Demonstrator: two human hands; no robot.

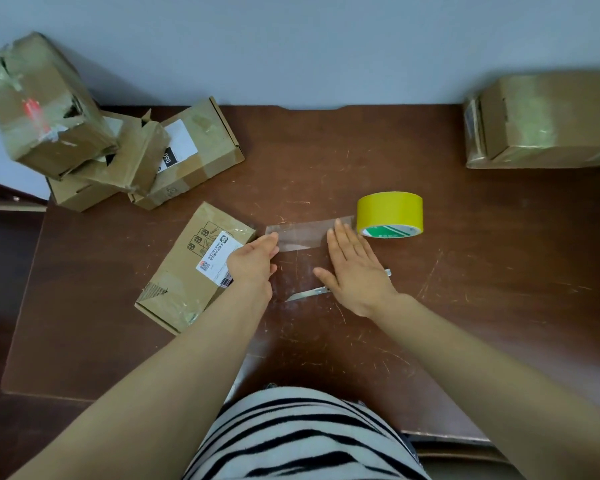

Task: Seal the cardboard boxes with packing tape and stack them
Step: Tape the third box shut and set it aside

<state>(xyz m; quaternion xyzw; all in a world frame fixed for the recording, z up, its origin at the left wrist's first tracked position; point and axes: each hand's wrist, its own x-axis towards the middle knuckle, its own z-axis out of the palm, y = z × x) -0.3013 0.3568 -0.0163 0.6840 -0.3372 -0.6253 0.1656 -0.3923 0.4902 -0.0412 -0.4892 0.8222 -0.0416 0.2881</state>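
A flat cardboard box (187,268) with a white shipping label lies on the brown table, left of centre. A yellow tape roll (390,214) stands to the right, and a clear strip of tape (303,233) runs from it toward the box. My left hand (253,261) rests at the box's right edge, its fingers at the strip's free end. With straight fingers, my right hand (352,268) lies flat over the strip near the roll. A metal blade (309,293) lies under my right hand, partly hidden.
A loose pile of several worn cardboard boxes (84,140) sits at the table's back left corner. A larger taped box (548,123) rests at the back right. The table (499,289) is scratched, and its front edge lies close to my striped top.
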